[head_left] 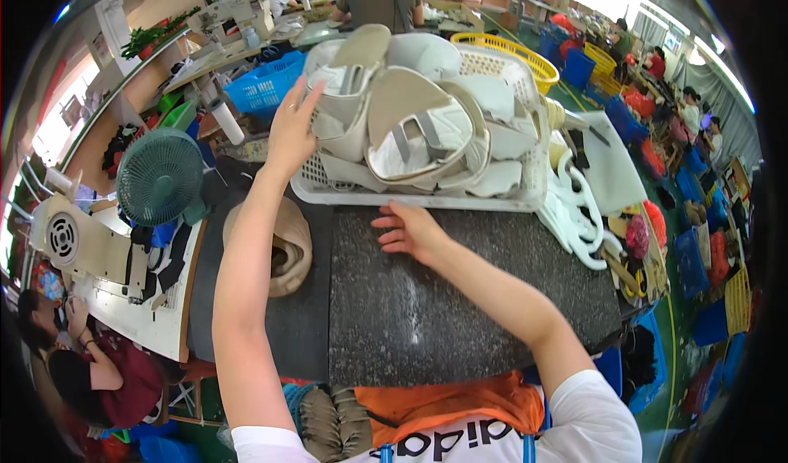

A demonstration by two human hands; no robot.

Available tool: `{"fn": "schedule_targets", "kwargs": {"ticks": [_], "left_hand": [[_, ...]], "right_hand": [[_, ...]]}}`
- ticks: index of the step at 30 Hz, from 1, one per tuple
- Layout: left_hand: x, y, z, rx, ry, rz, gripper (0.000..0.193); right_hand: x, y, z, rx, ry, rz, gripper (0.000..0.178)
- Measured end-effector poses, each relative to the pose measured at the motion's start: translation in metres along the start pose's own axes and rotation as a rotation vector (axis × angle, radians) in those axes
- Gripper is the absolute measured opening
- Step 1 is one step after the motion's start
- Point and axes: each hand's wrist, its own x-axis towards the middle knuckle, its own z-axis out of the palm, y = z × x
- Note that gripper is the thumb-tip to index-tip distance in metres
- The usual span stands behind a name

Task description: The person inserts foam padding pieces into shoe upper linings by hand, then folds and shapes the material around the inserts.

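Note:
A white plastic basket (427, 202) heaped with beige and white shoe uppers (410, 114) stands at the far side of the dark speckled work slab (460, 299). Some uppers carry grey straps. My left hand (294, 126) is at the basket's left side, fingers spread and stretched upward beside the uppers; whether it touches them I cannot tell. Just below the front rim is my right hand (410, 231), its fingers apart and slightly bent, holding nothing visible. Partly behind my left forearm lies a rounded beige piece (294, 254) with a hollow middle.
White curved plastic pieces (574, 208) and a white board (614, 163) lie right of the basket. Yellow-handled scissors (634, 282) sit at the right edge. A green fan (160, 177) and a sewing machine (78, 241) stand left. Co-workers sit around, one at lower left (123, 381).

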Motion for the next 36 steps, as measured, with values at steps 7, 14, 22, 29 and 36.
{"fn": "schedule_targets", "kwargs": {"ticks": [7, 14, 22, 29, 36], "left_hand": [[0.051, -0.018, -0.031, -0.347, 0.095, -0.004, 0.021], [0.063, -0.014, -0.06, -0.019, -0.022, 0.221, 0.024], [0.081, 0.058, -0.117, -0.123, 0.68, 0.031, 0.03], [-0.019, 0.187, -0.188, -0.918, 0.411, -0.111, 0.034], [-0.11, 0.24, -0.069, -1.485, -0.819, -0.698, 0.025]], "right_hand": [[-0.07, 0.0, -0.084, -1.032, 0.299, -0.652, 0.027], [-0.145, -0.023, -0.174, -1.742, 0.88, -0.971, 0.031], [-0.206, -0.068, -0.233, -2.009, 0.945, -0.577, 0.054], [-0.26, -0.065, -0.277, -1.915, 0.752, -0.564, 0.043], [-0.223, -0.083, -0.337, -1.653, 1.226, -0.195, 0.051]]}}
